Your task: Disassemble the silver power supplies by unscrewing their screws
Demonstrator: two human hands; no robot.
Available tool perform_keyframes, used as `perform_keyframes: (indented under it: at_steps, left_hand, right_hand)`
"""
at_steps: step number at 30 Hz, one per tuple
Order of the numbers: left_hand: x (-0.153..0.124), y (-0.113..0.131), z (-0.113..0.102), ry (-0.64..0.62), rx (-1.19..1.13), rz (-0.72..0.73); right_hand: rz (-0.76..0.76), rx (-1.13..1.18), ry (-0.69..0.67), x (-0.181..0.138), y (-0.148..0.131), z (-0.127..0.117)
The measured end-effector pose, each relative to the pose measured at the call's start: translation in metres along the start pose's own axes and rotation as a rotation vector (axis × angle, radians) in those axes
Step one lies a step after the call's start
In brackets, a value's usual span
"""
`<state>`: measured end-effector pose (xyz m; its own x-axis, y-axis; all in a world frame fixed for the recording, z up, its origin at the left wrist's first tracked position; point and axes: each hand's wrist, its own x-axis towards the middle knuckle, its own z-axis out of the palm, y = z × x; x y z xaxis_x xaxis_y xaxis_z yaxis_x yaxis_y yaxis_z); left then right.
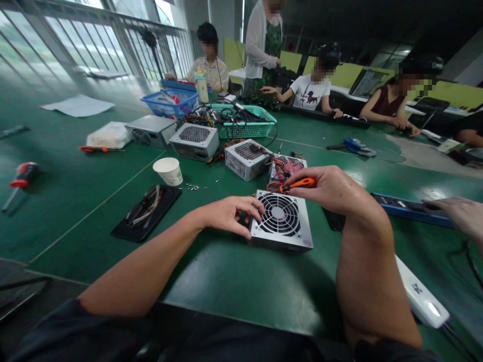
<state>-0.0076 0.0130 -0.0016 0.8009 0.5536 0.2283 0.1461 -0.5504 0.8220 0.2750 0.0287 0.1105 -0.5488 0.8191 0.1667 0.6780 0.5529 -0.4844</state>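
Note:
A silver computer power supply lies in front of me, its round fan grille facing up. My left hand is at its left side, fingers bent over the top edge by the grille and thumb against the near left corner. My right hand is closed around a screwdriver with an orange and black handle. The screwdriver is held almost level above the far edge of the power supply, pointing left; I cannot make out its tip. Right behind lies an opened power supply with red and black wires.
Further power supplies stand behind, by a green basket of cables. Left are a paper cup, small screws and glasses on a black pad. A co-worker's hand is at right near a white power strip.

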Motion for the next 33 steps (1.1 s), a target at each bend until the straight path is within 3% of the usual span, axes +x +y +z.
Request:
perform_keyframes:
  at_steps: [7,16,22,28,33]
  left_hand:
    - [0.000,-0.001,0.000,-0.004,-0.003,0.001]
    - [0.000,-0.001,0.000,0.005,-0.025,0.008]
    - [0.001,0.002,0.001,0.024,-0.032,0.012]
    - [0.000,0.002,0.001,0.015,-0.028,0.027]
    - [0.000,0.003,0.001,0.019,-0.041,0.018]
  right_hand:
    - [-0.018,0.012,0.112,-0.005,-0.009,-0.004]
    - [-0.042,-0.144,-0.007,-0.008,-0.012,-0.006]
    - [0.024,-0.291,-0.127,-0.011,-0.014,-0.011]
    - [-0.025,-0.316,-0.222,-0.008,-0.012,-0.012]
    - [-0.071,-0.279,-0.211,-0.012,-0.007,-0.009]
